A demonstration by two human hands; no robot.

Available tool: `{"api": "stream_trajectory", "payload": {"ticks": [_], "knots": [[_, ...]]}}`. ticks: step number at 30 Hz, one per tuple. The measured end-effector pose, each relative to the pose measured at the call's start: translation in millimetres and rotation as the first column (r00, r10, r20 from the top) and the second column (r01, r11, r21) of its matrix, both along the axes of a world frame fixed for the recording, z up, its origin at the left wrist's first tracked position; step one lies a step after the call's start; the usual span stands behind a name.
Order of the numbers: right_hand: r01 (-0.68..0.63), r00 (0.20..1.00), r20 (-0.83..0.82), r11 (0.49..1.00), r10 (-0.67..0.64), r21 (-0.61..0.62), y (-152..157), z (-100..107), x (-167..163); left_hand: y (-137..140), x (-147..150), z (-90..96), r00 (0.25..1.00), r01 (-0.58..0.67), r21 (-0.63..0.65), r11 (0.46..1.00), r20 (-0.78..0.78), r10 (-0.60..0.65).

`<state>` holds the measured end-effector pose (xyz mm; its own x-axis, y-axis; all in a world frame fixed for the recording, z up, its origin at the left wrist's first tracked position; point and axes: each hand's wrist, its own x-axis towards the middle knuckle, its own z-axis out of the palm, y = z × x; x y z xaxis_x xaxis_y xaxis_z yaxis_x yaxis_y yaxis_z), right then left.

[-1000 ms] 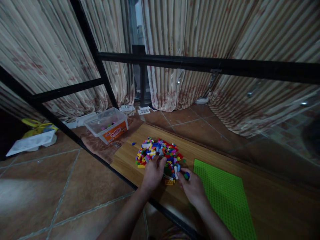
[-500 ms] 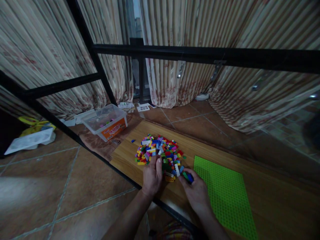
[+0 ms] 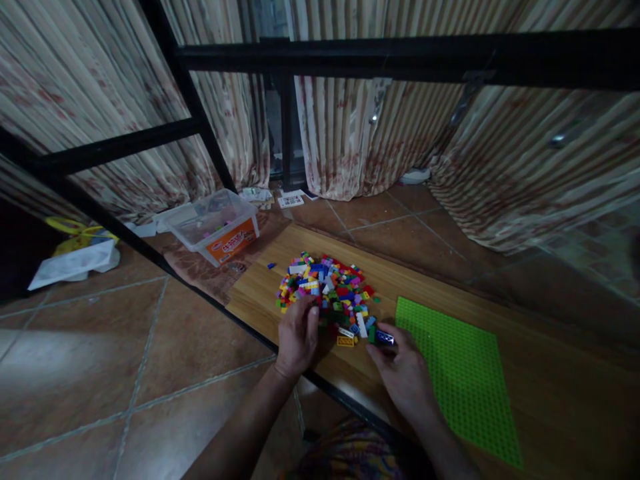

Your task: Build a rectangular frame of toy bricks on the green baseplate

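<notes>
A heap of small multicoloured toy bricks (image 3: 325, 280) lies on the wooden board. At its near left edge is my left hand (image 3: 296, 337), fingers curled in and thumb close to them. Whatever it pinches, if anything, is hidden. My right hand (image 3: 403, 367) is closed on a dark blue brick (image 3: 384, 337) with a green brick (image 3: 372, 335) against it, between thumb and fingers. Just left of those fingers lie a white brick (image 3: 361, 325) and an orange-yellow brick (image 3: 345, 341) turned underside up. The green studded baseplate (image 3: 460, 373) lies to the right of my right hand.
A clear plastic tub (image 3: 215, 230) with an orange label and some bricks inside stands past the board's left end. One blue brick (image 3: 271, 265) lies apart from the heap. Black metal bars (image 3: 350, 57) cross in front of striped curtains (image 3: 340, 133). White trays (image 3: 75, 263) rest on the tiled floor.
My right hand has turned the blue brick so its hollow underside shows, and has shifted slightly right. My left hand has drawn back a little from the heap. The camera view has shifted.
</notes>
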<state>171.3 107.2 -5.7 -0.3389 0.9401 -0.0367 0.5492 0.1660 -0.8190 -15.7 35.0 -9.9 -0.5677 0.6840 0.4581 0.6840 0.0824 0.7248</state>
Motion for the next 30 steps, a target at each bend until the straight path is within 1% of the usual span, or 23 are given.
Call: {"api": "stream_trajectory", "payload": {"ticks": [3, 6, 9, 12, 15, 18, 21, 23, 25, 27, 30], "knots": [[0.016, 1.0, 0.004, 0.999, -0.016, -0.029, 1, -2, 4, -15, -5, 0.8, 0.998, -0.013, -0.001, 1.0, 0.064, 0.013], [0.018, 1.0, -0.005, 0.997, -0.019, -0.075, 2, -5, 7, -30, -7, 0.8, 0.997, 0.013, -0.041, 0.999, 0.073, -0.01], [0.036, 0.999, -0.031, 0.991, -0.04, -0.128, 2, -7, 8, -41, -5, 0.2, 0.995, 0.099, -0.114, 0.989, 0.028, -0.096], [0.088, 0.994, -0.056, 0.983, -0.098, -0.16, 3, -8, 5, -41, 1, -2.9, 0.982, 0.176, -0.197, 0.964, -0.027, -0.185], [0.123, 0.98, -0.13, 0.975, -0.148, -0.184, 3, -7, 0, -33, 6, -7.3, 0.98, 0.172, -0.236, 0.956, -0.06, -0.191], [0.156, 0.953, -0.221, 0.962, -0.205, -0.223, 3, -3, -1, -23, 7, -6.9, 0.978, 0.184, -0.226, 0.957, -0.054, -0.2], [0.182, 0.927, -0.274, 0.945, -0.257, -0.272, 1, 0, 3, -12, 2, 2.2, 0.975, 0.203, -0.191, 0.96, -0.054, -0.217], [0.197, 0.92, -0.272, 0.934, -0.281, -0.297, -1, 2, 7, 1, -5, 11.9, 0.976, 0.172, -0.169, 0.971, -0.106, -0.191], [0.213, 0.918, -0.263, 0.927, -0.298, -0.307, -3, 4, 9, 17, -12, 22.2, 0.97, 0.109, -0.16, 0.981, -0.197, -0.14], [0.218, 0.913, -0.269, 0.925, -0.306, -0.311, -4, 6, 8, 35, -18, 30.7, 0.946, 0.125, -0.213, 0.969, -0.269, -0.181], [0.212, 0.906, -0.288, 0.921, -0.31, -0.325, -4, 9, 5, 56, -22, 37.5, 0.895, 0.189, -0.306, 0.933, -0.338, -0.292]]}}
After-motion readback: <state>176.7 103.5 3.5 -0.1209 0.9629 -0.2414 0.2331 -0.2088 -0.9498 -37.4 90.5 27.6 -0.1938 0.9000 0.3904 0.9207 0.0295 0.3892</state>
